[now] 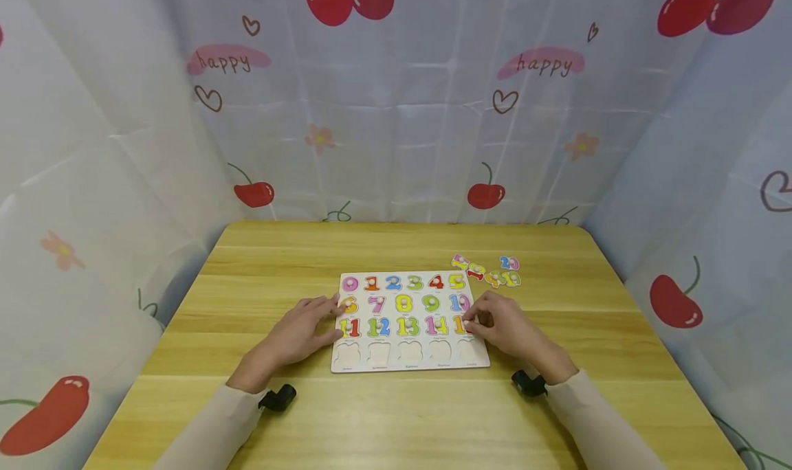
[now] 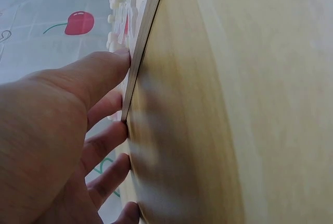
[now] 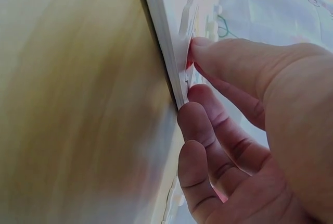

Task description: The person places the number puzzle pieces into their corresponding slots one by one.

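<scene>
A number puzzle board (image 1: 396,369) lies on the table, with rows of colourful knobbed number pieces in its slots and a front row of bare recesses. My left hand (image 1: 303,332) rests at the board's left edge; its thumb (image 2: 106,70) and fingers touch the rim. At the right edge, my right hand (image 1: 509,326) pinches a number puzzle piece (image 1: 459,325) at the end of the third row. An orange 1 shows on this piece, while the hand covers its other digit. Up close, its red part (image 3: 189,60) shows under the right thumb.
Several loose number pieces (image 1: 476,271) lie beyond the board's back right corner, among them a 20 (image 1: 509,263). The wooden table (image 1: 396,422) is bounded behind and at both sides by a cherry-printed curtain (image 1: 402,140). A small black camera (image 1: 278,398) sits at the left wrist.
</scene>
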A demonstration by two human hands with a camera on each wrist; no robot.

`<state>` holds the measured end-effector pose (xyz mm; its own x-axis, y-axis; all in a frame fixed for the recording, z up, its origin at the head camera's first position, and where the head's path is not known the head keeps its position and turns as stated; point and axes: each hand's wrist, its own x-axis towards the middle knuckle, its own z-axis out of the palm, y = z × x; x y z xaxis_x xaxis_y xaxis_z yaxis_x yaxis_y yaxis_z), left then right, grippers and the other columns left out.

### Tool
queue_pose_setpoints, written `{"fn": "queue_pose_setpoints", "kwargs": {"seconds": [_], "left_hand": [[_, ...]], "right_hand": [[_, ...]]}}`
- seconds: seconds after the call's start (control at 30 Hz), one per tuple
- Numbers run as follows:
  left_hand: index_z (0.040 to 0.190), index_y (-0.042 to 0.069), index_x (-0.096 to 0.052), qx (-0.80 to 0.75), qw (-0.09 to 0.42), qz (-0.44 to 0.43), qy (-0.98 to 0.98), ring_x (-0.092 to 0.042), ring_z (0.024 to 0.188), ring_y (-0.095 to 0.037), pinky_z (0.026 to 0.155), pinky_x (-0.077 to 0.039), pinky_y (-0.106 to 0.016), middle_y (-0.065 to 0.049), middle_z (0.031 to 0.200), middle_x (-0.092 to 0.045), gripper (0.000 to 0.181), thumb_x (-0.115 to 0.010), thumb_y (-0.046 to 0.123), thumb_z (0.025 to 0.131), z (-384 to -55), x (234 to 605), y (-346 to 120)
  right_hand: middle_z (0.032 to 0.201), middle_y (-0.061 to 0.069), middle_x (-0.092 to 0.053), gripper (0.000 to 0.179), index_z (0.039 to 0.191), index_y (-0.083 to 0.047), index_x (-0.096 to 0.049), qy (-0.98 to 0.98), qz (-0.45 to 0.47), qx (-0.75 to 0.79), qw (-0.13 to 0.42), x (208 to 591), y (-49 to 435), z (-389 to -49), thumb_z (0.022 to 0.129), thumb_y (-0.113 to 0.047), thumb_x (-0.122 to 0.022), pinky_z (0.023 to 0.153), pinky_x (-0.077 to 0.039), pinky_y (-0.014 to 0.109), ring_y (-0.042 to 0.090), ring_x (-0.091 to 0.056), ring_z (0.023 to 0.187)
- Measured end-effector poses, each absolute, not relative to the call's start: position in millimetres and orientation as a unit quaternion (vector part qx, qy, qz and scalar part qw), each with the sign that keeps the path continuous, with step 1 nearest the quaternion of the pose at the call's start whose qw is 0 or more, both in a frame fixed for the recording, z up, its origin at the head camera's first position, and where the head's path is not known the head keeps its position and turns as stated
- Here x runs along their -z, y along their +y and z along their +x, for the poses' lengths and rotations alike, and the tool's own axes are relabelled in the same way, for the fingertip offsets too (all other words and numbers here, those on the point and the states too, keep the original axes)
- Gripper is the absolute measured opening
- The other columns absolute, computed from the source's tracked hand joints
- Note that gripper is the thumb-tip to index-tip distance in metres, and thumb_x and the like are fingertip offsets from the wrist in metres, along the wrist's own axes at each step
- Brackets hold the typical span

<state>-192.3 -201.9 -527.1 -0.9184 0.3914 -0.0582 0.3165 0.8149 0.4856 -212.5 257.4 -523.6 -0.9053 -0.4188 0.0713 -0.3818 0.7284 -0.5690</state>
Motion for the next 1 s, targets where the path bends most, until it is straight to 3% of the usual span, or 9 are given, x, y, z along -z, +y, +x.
{"fn": "queue_pose_setpoints", "kwargs": {"seconds": [0.37, 0.63, 0.8, 1.0], "left_hand": [[0.166, 0.016, -0.066, -0.247, 0.078, 0.183, 0.948, -0.043, 0.171, -0.050, 0.138, -0.035, -0.077, -0.012, 0.187, -0.047, 0.057, -0.075, 0.040, 0.115, -190, 528, -203], [0.166, 0.015, -0.066, -0.243, 0.074, 0.188, 0.949, -0.044, 0.171, -0.050, 0.138, -0.035, -0.076, -0.011, 0.187, -0.047, 0.057, -0.076, 0.039, 0.115, -191, 529, -203], [0.165, 0.015, -0.066, -0.244, 0.069, 0.192, 0.948, -0.046, 0.170, -0.050, 0.138, -0.036, -0.076, -0.012, 0.186, -0.048, 0.056, -0.076, 0.037, 0.115, -191, 530, -203], [0.163, 0.014, -0.068, -0.243, 0.067, 0.195, 0.948, -0.046, 0.170, -0.050, 0.138, -0.036, -0.076, -0.012, 0.186, -0.048, 0.054, -0.076, 0.037, 0.115, -192, 529, -203]], "right_hand": [[0.102, -0.004, -0.075, 0.006, 0.110, -0.018, -0.088, 0.927, -0.213, 0.310, 0.014, 521, 269, -223, 0.105, -0.022, -0.090, 0.076, -0.054, 0.023, 0.011, -0.062, 0.090], [0.113, 0.013, -0.083, 0.020, 0.122, -0.005, -0.086, 0.944, -0.130, 0.300, -0.040, 517, 289, -251, 0.110, -0.020, -0.085, 0.076, -0.055, 0.027, 0.022, -0.070, 0.092], [0.116, 0.022, -0.082, 0.027, 0.127, 0.001, -0.083, 0.947, -0.090, 0.300, -0.068, 520, 297, -267, 0.110, -0.019, -0.083, 0.083, -0.063, 0.040, 0.032, -0.076, 0.095], [0.120, 0.023, -0.082, 0.030, 0.130, 0.002, -0.082, 0.951, -0.045, 0.302, -0.054, 525, 301, -280, 0.111, -0.021, -0.082, 0.098, -0.066, 0.057, 0.039, -0.078, 0.107]]}}
